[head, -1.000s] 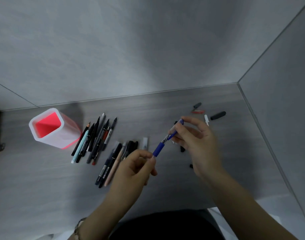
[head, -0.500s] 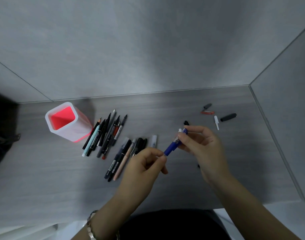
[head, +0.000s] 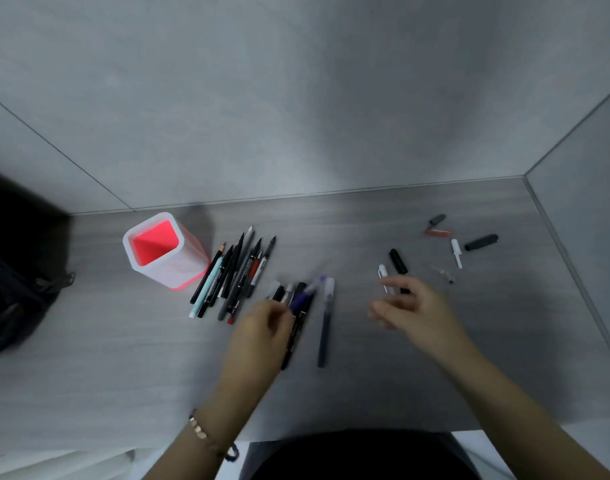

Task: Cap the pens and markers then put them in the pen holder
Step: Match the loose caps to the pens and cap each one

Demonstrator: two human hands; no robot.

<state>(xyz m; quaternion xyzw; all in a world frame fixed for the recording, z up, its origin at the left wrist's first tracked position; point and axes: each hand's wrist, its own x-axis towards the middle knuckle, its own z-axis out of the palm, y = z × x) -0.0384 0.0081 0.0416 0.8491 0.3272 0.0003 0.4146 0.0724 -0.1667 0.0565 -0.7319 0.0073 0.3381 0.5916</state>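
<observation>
A white pen holder (head: 180, 271) with a red inside stands empty at the back left of the grey table (head: 123, 358). Beside it lies a fan of pens and markers (head: 234, 271). A second bunch of pens (head: 298, 323) lies in the middle, with a dark pen with a clear cap (head: 326, 320) to its right. My left hand (head: 260, 332) hovers over this bunch, pinching a blurred blue pen (head: 305, 294) that points away from me. My right hand (head: 414, 311) is empty with its fingers spread, just below a white cap (head: 382, 271) and a black cap (head: 398, 261).
Loose caps lie at the back right: a grey cap (head: 436, 220), a red one (head: 436, 232), a white one (head: 456, 252), a black one (head: 481, 242). A dark bag (head: 16, 289) sits at the left edge. Walls close off the back and right.
My right hand has let go of the blue pen and drawn away to the right. My left hand has carried the pen left, over the middle bunch.
</observation>
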